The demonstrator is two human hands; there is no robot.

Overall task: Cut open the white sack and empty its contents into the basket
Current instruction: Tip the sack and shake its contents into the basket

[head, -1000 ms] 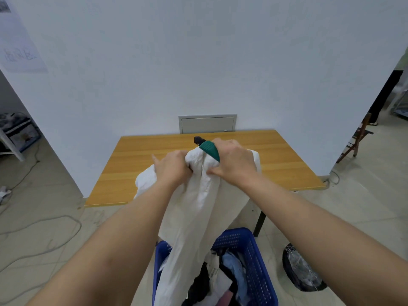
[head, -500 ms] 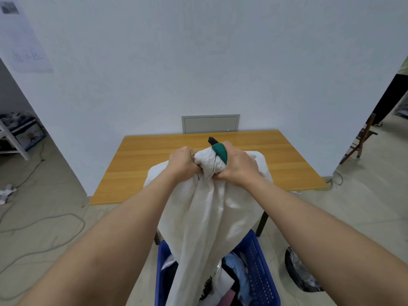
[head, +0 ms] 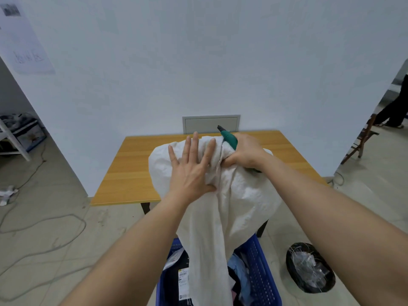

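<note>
The white sack (head: 238,195) hangs limp, held up in front of me, its lower end drooping into the blue basket (head: 260,274). My left hand (head: 192,164) lies flat on the sack's upper left side with straight, spread fingers. My right hand (head: 245,151) grips a bunched fold at the top of the sack together with a green-handled cutter (head: 228,138), whose dark tip points up and away. Clothes and packaged items (head: 238,270) lie in the basket beside the sack's hanging end.
A wooden table (head: 136,168) stands against the white wall behind the sack. A black bin with a clear liner (head: 309,268) sits on the floor to the right. Cables (head: 44,235) trail on the floor at left. A chair (head: 362,140) and a person's legs (head: 395,111) are far right.
My left hand has let go of the bunched sack top and now lies flat and open on the sack. The right hand keeps its grip on sack and cutter.
</note>
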